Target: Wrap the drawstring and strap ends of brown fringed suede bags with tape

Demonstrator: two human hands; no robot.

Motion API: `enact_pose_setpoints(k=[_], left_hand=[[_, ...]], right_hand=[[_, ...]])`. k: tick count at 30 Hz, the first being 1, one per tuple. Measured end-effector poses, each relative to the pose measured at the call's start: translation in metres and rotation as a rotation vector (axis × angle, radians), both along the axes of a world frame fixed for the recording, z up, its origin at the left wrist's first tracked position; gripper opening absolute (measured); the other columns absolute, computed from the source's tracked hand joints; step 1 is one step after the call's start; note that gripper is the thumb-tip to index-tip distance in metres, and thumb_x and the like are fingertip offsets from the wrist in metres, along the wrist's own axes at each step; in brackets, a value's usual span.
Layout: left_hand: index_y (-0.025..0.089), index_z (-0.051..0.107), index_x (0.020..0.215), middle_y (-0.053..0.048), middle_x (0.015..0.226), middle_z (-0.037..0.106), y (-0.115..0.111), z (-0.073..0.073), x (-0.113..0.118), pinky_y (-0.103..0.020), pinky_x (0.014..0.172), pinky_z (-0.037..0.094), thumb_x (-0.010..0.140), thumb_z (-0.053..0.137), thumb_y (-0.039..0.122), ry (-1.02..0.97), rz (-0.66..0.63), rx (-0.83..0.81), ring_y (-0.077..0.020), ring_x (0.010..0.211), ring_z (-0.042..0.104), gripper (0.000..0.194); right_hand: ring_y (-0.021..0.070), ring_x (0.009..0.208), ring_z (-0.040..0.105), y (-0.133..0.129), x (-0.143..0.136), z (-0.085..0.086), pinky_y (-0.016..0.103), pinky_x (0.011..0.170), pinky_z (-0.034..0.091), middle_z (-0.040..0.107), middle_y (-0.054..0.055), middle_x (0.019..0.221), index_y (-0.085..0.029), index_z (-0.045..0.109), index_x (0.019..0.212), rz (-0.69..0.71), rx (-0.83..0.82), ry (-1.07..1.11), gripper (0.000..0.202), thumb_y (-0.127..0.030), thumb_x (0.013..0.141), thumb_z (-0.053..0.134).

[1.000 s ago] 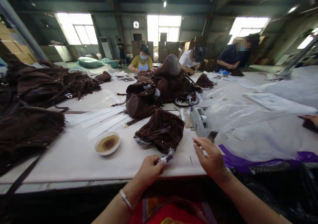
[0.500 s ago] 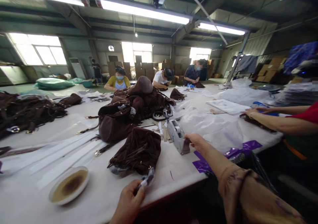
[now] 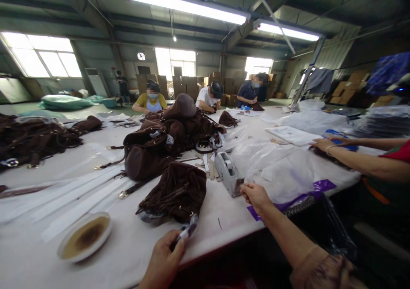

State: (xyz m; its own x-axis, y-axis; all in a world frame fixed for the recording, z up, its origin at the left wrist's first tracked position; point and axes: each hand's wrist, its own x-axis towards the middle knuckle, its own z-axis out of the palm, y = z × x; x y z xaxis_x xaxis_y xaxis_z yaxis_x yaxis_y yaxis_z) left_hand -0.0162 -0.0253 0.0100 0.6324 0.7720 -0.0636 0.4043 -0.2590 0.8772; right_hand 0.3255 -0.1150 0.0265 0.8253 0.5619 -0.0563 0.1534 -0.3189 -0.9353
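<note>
My left hand, closed at the table's front edge, grips a dark strap end wrapped in clear plastic. Just beyond it lies a dark brown fringed bag with small gold eyelets. My right hand is closed in a pinch at the front end of a grey tape dispenser, on a piece of clear tape that hardly shows. The dispenser stands on the table to the right of the bag.
A heap of brown bags lies behind, another pile at left. A dish of brown liquid sits front left. Plastic sheets and purple tape lie at right, near a co-worker's hands. Several people work across the table.
My right hand has drawn slightly back from the dispenser's front end, toward me. The left hand keeps its grip on the wrapped strap end. The whole view has shifted a little.
</note>
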Motion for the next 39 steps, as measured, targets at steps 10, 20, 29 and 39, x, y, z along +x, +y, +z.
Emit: enact_pose_setpoints(k=[10, 20, 29, 39], left_hand=[[0.017, 0.067, 0.081, -0.004, 0.076, 0.063, -0.015, 0.009, 0.0, -0.028, 0.069, 0.042, 0.091, 0.051, 0.033, -0.035, 0.046, 0.204, -0.0174, 0.074, 0.057, 0.026], [0.017, 0.062, 0.087, -0.006, 0.082, 0.061, -0.029, 0.002, -0.001, -0.029, 0.071, 0.043, 0.093, 0.046, 0.019, -0.033, 0.0, 0.469, -0.0176, 0.078, 0.056, 0.016], [0.017, 0.058, 0.087, -0.009, 0.082, 0.06, -0.029, -0.002, -0.003, -0.03, 0.069, 0.045, 0.093, 0.042, 0.016, 0.087, -0.014, 0.7, -0.0193, 0.075, 0.055, 0.017], [0.015, 0.062, 0.092, -0.009, 0.079, 0.062, -0.026, -0.011, -0.007, -0.029, 0.065, 0.047, 0.095, 0.044, 0.019, 0.106, -0.081, 0.844, -0.0185, 0.071, 0.057, 0.019]], right_hand=[[0.0157, 0.064, 0.056, -0.023, -0.088, 0.023, 0.026, 0.061, 0.042, 0.069, 0.002, 0.075, -0.019, 0.073, 0.086, 0.659, -0.11, -0.08, 0.027, -0.038, 0.078, 0.056], [0.013, 0.057, 0.048, 0.006, -0.193, -0.007, 0.024, 0.055, 0.037, 0.057, -0.001, 0.058, -0.017, 0.061, 0.059, 0.647, -0.025, 0.25, 0.037, -0.048, 0.078, 0.064], [0.0081, 0.042, 0.037, 0.01, -0.193, -0.011, 0.022, 0.041, 0.024, 0.048, -0.004, 0.046, -0.018, 0.056, 0.054, 0.599, -0.143, 0.331, 0.04, -0.051, 0.074, 0.067], [0.0062, 0.033, 0.036, 0.021, -0.193, 0.003, 0.019, 0.033, 0.02, 0.047, -0.006, 0.041, -0.018, 0.054, 0.059, 0.57, -0.348, 0.5, 0.03, -0.042, 0.072, 0.066]])
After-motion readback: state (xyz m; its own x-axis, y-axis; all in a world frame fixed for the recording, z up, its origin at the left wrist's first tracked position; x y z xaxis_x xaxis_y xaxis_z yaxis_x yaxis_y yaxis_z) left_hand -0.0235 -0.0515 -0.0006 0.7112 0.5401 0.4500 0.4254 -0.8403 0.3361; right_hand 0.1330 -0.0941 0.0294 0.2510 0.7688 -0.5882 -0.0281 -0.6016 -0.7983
